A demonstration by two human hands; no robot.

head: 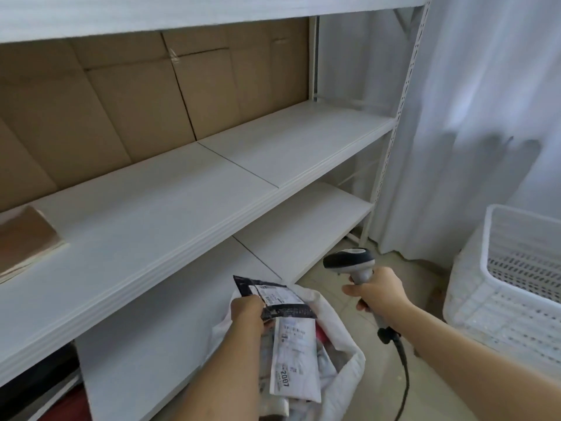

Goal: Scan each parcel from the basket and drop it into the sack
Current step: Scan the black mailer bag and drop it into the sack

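My left hand (247,312) grips a black parcel (282,299) with a white label, just above the open mouth of the white sack (340,335). Inside the sack lie several parcels, the top one a white mailer (294,366) with printed labels. My right hand (378,291) grips the handle of a grey and black barcode scanner (350,262), whose head points left toward the black parcel. The scanner's black cable (403,369) hangs down below my wrist. A white plastic basket (516,278) stands at the right; its inside is mostly out of sight.
White metal shelving (212,189) fills the left and centre, with flattened brown cardboard (136,101) at its back. A brown package (24,238) lies on the shelf at far left. White curtains (485,117) hang behind the basket. Tiled floor shows between sack and basket.
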